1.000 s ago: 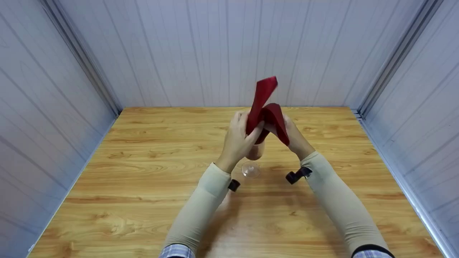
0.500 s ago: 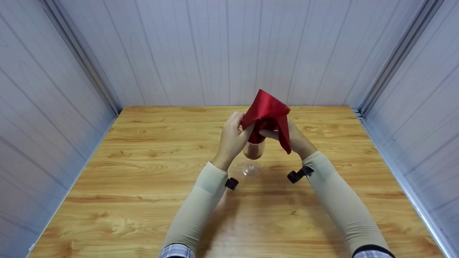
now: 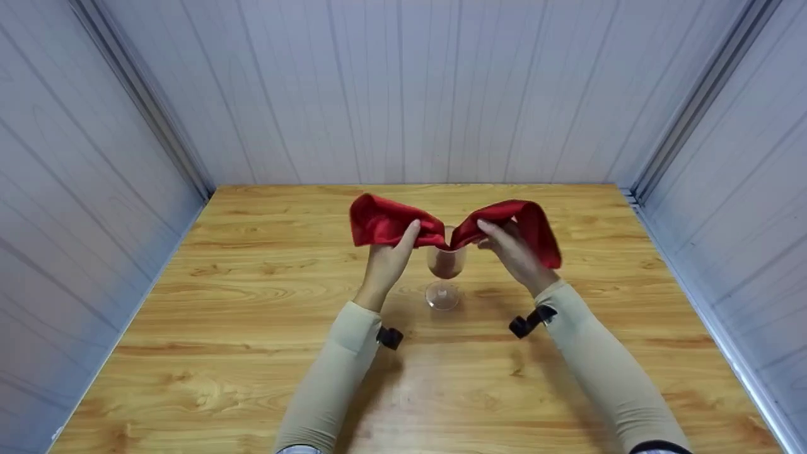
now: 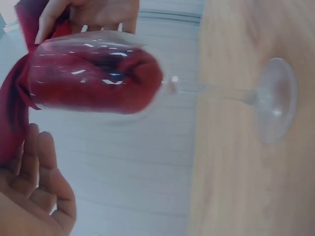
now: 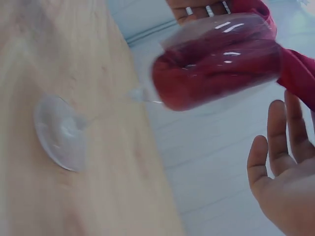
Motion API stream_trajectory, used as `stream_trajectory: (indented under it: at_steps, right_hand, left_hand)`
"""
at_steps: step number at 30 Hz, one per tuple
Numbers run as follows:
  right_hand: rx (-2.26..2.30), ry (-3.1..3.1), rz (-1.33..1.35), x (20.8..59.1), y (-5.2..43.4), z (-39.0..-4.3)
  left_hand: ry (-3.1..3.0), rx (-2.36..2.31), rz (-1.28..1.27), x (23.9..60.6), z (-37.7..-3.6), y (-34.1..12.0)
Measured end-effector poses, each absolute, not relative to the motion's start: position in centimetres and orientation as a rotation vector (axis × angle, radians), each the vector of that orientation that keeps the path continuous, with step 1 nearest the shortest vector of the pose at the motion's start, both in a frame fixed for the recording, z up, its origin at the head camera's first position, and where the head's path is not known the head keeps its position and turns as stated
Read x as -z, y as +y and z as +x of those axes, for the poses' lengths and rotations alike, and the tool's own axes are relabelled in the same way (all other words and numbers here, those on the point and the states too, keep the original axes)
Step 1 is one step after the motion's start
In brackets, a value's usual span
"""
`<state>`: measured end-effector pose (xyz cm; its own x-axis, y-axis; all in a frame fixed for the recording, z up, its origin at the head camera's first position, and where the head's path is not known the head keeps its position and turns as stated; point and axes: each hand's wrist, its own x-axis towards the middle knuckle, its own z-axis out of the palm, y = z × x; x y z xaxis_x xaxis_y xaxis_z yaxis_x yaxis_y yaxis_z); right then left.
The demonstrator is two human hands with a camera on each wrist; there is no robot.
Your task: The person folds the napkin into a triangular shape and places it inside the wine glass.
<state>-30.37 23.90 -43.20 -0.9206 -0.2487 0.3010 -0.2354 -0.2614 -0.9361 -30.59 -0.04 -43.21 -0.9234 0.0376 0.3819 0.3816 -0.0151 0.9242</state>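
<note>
A clear stemmed wine glass (image 3: 446,266) stands upright on the wooden table. Packed into its bowl is the middle of a red satin napkin (image 4: 93,83), and two wing-like ends spread out over the rim. My left hand (image 3: 386,268) pinches the left end, thumb on top and fingers underneath. On the other side my right hand (image 3: 520,260) pinches the right end in the same manner. Both wrist views show the glass's round foot (image 5: 58,132) flat on the table; there the fingers lie beneath the cloth beside the bowl, with my thumbs out of sight.
The wood-grain table (image 3: 252,302) is bounded by a pale panelled wall (image 3: 302,94) at the back and more panels at both sides. Black wrist-camera mounts (image 3: 524,323) jut inward from the sleeves near the glass.
My hands have moved apart, the left one leftward most. The napkin's ends, bunched upright above the glass before, now spread left and right and lie lower. The glass has stayed in place.
</note>
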Motion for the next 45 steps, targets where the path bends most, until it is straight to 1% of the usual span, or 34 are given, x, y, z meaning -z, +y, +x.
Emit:
stream_trajectory:
  at_steps: [2,5,11,18,22,26,29,33,37,40,45]
  right_hand:
    - [2.401,1.76,-0.521,44.3,24.1,-30.6]
    - [2.333,1.683,-0.456,45.0,24.3,-30.4]
    - [2.314,1.693,-0.479,45.2,24.6,-30.3]
    - [2.242,1.843,-0.537,45.2,25.0,-30.0]
    - [2.198,1.89,-0.485,45.2,24.9,-29.9]
    - [2.167,1.934,-0.376,45.2,24.7,-30.0]
    - [2.037,2.007,-0.33,45.1,24.7,-30.0]
    - [1.844,2.046,-0.348,45.1,24.7,-29.8]
    - [1.819,2.006,-0.384,45.3,24.8,-29.7]
    - [1.845,1.96,-0.4,45.5,24.7,-29.7]
    - [1.898,1.874,-0.397,45.7,24.6,-29.4]
  left_hand:
    - [-2.075,2.048,-0.433,43.9,-30.4,-0.3]
    - [-2.177,2.057,-0.42,44.6,-30.2,-0.4]
    - [-2.29,2.047,-0.467,45.0,-30.1,-0.8]
    - [-2.348,1.965,-0.674,45.0,-29.9,-1.3]
    - [-2.367,1.88,-0.769,45.2,-30.1,-1.1]
    - [-2.358,1.884,-0.815,45.4,-30.3,-0.7]
    - [-2.363,1.894,-0.83,45.5,-30.3,-0.7]
    - [-2.383,1.878,-0.839,45.6,-30.2,-0.7]
    - [-2.397,1.812,-0.861,45.7,-30.2,-0.5]
    - [-2.4,1.776,-0.862,45.4,-29.9,-0.4]
    - [-2.395,1.765,-0.874,43.6,-28.3,-0.3]
